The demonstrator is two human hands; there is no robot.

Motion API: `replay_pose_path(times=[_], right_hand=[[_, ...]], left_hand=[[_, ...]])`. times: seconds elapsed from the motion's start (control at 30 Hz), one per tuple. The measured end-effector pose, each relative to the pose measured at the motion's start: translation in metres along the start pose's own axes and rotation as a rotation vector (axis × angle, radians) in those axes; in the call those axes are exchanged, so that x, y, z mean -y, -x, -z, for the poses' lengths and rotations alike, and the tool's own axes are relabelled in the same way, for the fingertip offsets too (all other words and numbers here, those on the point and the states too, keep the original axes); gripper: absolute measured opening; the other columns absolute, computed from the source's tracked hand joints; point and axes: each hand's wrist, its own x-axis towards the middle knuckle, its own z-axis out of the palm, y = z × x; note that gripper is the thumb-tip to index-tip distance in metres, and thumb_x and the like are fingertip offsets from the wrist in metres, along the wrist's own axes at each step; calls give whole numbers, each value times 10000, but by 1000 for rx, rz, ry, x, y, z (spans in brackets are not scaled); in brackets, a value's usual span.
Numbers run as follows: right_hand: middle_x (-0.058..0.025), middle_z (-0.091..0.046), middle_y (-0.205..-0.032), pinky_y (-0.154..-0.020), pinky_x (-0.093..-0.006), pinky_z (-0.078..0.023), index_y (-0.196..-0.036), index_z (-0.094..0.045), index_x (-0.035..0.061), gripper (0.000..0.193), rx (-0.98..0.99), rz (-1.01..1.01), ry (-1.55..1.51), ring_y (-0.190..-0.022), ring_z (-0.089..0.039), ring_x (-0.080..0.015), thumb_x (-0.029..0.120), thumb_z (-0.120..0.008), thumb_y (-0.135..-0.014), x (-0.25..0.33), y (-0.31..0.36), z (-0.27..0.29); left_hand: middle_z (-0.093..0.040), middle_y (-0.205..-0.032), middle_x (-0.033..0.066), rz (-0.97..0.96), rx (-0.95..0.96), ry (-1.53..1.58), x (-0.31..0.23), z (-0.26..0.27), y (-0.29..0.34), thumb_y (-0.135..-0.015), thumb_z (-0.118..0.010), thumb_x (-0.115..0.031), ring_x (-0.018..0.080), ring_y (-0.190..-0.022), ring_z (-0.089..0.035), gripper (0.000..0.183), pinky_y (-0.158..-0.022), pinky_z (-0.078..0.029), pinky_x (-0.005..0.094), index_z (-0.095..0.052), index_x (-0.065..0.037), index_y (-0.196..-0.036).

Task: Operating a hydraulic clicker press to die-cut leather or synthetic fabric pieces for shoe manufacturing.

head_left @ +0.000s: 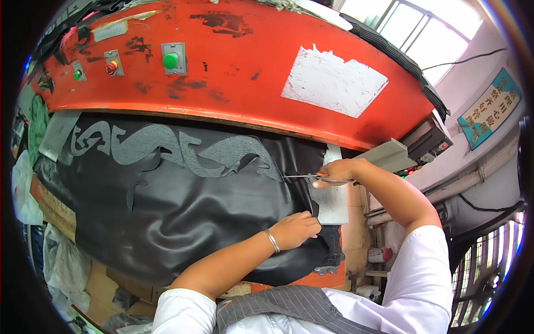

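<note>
Nearest, seen from the wearer's head, are a grey pinstriped apron (283, 306) and white short sleeves (420, 273), with bare forearms reaching forward. The left hand (297, 229), a silver-coloured bracelet (272, 241) at its wrist, has its fingers curled together and clamped on the right-hand edge of a large black leather-like sheet (183, 200). The sheet lies spread across the middle of the view, glossy and rippled, sagging toward the wearer. Just beyond, the right hand (338, 171) has its fingers closed round the handles of metal scissors (303, 176); the blades point left, tips at the sheet, though how far they part I cannot tell. Along the sheet's far side run curving grey patches (139, 146), the last ending near those tips. Behind it stretches a scuffed orange-red machine beam (239, 67) bearing a large green push button (170, 60), a red knob (111, 67) and a torn-edged white panel (334, 82). Farthest off, at upper right, are a wall sign (490, 108) and a bright window (423, 28)
</note>
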Motion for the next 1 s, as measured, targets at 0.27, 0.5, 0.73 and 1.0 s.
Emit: replay_pose_path(times=[0.27, 0.5, 0.73, 1.0], right_hand=[[-227, -661, -882, -769, -458, -495, -942, -684, 17, 817, -167, -70, 11, -866, -634, -385, 781, -430, -803, 21, -6, -23], [-221, -638, -1093, -904, -452, -465, -1100, -639, -1, 927, -140, -106, 112, -1055, -595, -376, 831, -404, -765, 43, 4, -6], [-229, -588, -1205, -985, -459, -421, -1186, -616, 14, 1039, 90, -126, 105, -1178, -530, -363, 882, -244, -755, 23, 44, 30], [-220, -564, -1257, -985, -468, -412, -1222, -592, 9, 1016, 180, -93, 139, -1222, -499, -350, 866, -300, -762, 51, -14, 24]], left_hand=[[-564, -870, 36, -33, -45, -23, -12, 7, 7, -789, -626, -112, 232, -831, -515, 93, -753, -461, 333, -540, -81, -804], [-558, -864, 39, -22, -15, -66, -17, 5, 12, -801, -624, -129, 234, -829, -514, 95, -758, -460, 334, -542, -82, -810], [-539, -865, 23, 21, -96, -113, -36, 21, 14, -804, -591, -123, 215, -852, -506, 65, -769, -465, 323, -549, -97, -846], [-550, -842, 44, -49, -136, -126, -46, 29, 5, -770, -644, -110, 232, -809, -522, 118, -740, -470, 328, -545, -65, -817]])
